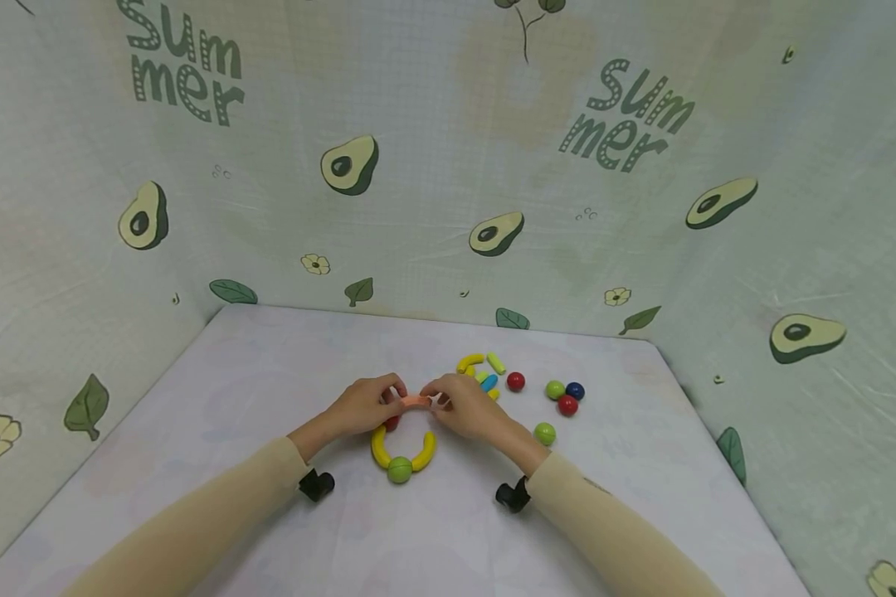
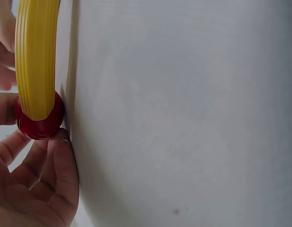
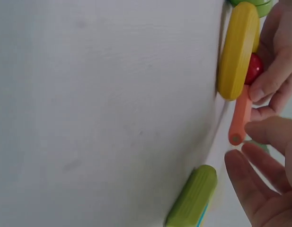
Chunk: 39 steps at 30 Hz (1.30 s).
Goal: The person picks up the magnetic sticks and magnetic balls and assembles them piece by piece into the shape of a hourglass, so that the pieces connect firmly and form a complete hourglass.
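Note:
Both hands meet at a short curved orange stick [image 1: 416,401]. My left hand [image 1: 366,405] pinches its left end, fingertips right at a red ball [image 2: 40,124]. My right hand [image 1: 469,408] has its thumb on the other end in the right wrist view, the fingers bent below it. The red ball sits at the tip of a curved yellow stick [image 1: 379,448]. A green ball [image 1: 399,470] links this stick to a second curved yellow stick [image 1: 424,453], whose tip is free. The left hand partly covers the red ball in the head view.
Beyond my right hand lie yellow curved sticks [image 1: 469,362], a lime stick [image 1: 496,363] and a blue piece [image 1: 489,383]. Farther right are a red ball [image 1: 516,381], a lime ball [image 1: 545,433] and a cluster with a navy ball [image 1: 575,390]. Patterned cloth walls [image 1: 418,199] enclose the table.

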Each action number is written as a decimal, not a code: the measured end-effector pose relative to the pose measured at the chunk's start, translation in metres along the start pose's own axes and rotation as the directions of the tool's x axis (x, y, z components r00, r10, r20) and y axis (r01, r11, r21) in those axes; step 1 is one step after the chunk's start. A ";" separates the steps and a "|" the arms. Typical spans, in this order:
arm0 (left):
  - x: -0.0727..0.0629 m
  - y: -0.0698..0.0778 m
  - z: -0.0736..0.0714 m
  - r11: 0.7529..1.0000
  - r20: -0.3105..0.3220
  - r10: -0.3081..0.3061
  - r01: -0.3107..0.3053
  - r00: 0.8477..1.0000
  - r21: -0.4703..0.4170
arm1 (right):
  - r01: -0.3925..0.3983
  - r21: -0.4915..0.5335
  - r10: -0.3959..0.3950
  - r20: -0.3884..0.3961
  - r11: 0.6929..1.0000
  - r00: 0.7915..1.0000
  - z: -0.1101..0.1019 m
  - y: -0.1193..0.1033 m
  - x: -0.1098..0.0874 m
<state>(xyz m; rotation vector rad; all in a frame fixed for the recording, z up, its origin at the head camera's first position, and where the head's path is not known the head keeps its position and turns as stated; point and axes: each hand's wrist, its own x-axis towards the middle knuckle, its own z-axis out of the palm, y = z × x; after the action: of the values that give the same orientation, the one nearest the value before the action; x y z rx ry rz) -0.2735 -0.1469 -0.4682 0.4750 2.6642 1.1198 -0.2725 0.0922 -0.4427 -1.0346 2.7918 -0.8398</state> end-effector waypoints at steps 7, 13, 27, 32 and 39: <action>0.000 0.002 -0.001 1.000 -0.008 -0.011 0.011 1.000 0.015 | 0.121 0.023 -0.123 0.125 0.992 0.984 -0.008 0.002 -0.019; -0.001 0.002 -0.001 0.999 -0.020 -0.016 0.017 1.000 0.044 | 0.200 0.043 -0.205 0.205 0.979 0.957 -0.005 0.006 -0.027; -0.002 0.000 -0.004 0.999 -0.047 -0.012 0.014 0.999 0.043 | 0.182 0.017 -0.181 0.234 0.983 0.955 0.002 0.008 -0.030; -0.002 -0.001 -0.003 0.998 -0.058 -0.024 0.027 0.998 0.052 | 0.168 0.013 -0.167 0.223 0.986 0.960 0.001 0.010 -0.034; -0.003 -0.001 -0.003 0.996 -0.075 -0.038 0.043 0.996 0.075 | 0.155 0.017 -0.155 0.219 0.988 0.963 -0.002 0.013 -0.040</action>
<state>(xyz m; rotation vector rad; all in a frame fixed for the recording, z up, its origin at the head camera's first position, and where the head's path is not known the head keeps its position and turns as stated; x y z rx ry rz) -0.2721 -0.1503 -0.4671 0.3984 2.7755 1.0468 -0.2493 0.1262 -0.4528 -1.2743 2.5541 -0.6904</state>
